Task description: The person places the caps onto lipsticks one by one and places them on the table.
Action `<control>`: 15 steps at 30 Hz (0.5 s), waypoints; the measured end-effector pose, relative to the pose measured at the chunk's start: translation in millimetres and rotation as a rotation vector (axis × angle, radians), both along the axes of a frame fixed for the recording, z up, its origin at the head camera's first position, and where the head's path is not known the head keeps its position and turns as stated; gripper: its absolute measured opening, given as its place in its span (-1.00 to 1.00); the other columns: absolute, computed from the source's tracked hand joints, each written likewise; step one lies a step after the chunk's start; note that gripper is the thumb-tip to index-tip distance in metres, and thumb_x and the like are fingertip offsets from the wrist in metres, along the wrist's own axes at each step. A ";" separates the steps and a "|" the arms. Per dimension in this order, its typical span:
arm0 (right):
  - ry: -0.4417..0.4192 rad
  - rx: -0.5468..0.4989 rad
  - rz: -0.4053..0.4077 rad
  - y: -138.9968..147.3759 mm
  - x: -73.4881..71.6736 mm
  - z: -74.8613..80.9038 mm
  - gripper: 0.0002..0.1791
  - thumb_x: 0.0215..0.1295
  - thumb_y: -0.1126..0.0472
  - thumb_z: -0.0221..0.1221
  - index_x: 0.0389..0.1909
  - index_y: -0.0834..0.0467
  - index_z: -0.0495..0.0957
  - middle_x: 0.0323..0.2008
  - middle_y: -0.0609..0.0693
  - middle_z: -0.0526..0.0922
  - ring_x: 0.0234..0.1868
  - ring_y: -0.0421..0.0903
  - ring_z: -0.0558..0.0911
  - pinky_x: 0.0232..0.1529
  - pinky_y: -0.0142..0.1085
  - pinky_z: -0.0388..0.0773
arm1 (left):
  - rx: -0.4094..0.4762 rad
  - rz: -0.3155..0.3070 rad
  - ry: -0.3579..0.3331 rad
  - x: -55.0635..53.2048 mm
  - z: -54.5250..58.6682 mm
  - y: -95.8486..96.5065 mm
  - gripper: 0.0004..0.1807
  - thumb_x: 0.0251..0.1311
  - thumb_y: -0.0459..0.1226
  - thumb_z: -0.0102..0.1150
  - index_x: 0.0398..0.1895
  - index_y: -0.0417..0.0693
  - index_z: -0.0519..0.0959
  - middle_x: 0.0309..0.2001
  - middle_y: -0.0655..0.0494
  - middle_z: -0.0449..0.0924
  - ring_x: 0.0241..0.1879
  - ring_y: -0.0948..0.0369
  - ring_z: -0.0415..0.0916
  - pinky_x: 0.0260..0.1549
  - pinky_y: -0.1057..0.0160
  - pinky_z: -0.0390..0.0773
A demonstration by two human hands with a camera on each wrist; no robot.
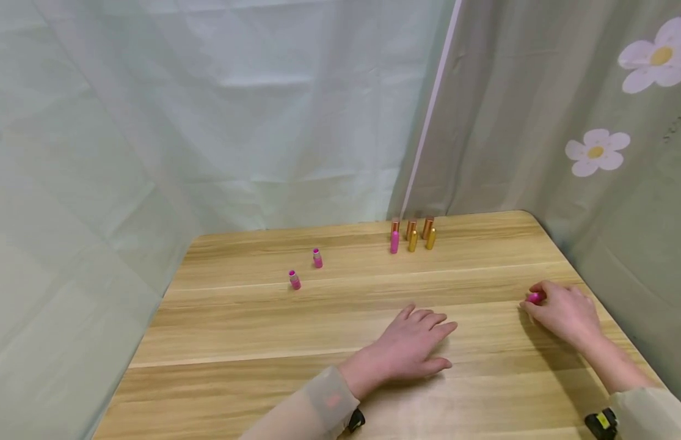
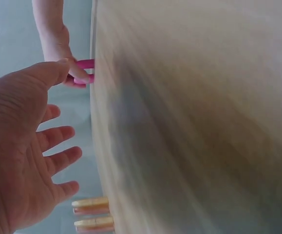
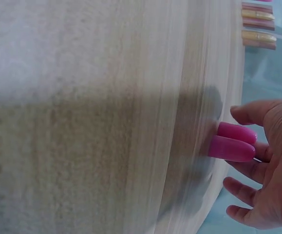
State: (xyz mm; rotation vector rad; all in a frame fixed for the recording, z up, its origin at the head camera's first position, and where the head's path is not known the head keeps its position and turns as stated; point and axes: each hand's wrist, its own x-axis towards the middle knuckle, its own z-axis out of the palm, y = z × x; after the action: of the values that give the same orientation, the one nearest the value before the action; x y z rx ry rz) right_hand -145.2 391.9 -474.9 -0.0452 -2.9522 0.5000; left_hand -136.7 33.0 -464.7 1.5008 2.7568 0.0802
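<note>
Two pink tubes (image 3: 233,141) are pinched loosely in the right hand (image 1: 565,311), close to the table (image 1: 263,342) edge. The left hand (image 1: 411,348) is laid flat with fingers spread, holding nothing. With so light a pinch, one tube is likely to be dropped and rolled off the edge.

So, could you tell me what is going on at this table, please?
A person sits at a wooden table. Their right hand holds pink tubes against the tabletop near the right edge. Their left hand rests flat and open on the wood. Three capped tubes stand at the back, and two small pink pieces stand to the left.
</note>
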 end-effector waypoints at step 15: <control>0.012 -0.022 -0.004 -0.8 1.4 -0.2 -0.67 0.30 0.03 0.34 -0.15 0.22 0.64 -0.23 0.18 0.73 -0.20 0.32 0.59 -0.29 0.14 0.39 | -0.012 0.030 -0.009 -2.2 -10.4 2.7 -0.24 0.42 0.29 -0.06 0.59 0.26 0.19 0.48 0.27 0.28 0.48 0.21 0.15 0.48 -0.04 0.07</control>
State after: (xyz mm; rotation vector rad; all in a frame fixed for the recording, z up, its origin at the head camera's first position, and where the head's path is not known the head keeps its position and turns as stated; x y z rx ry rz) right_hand -143.8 391.1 -475.0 -0.0500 -2.9339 0.5309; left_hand -139.0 35.7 -475.1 1.4537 2.7679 0.0700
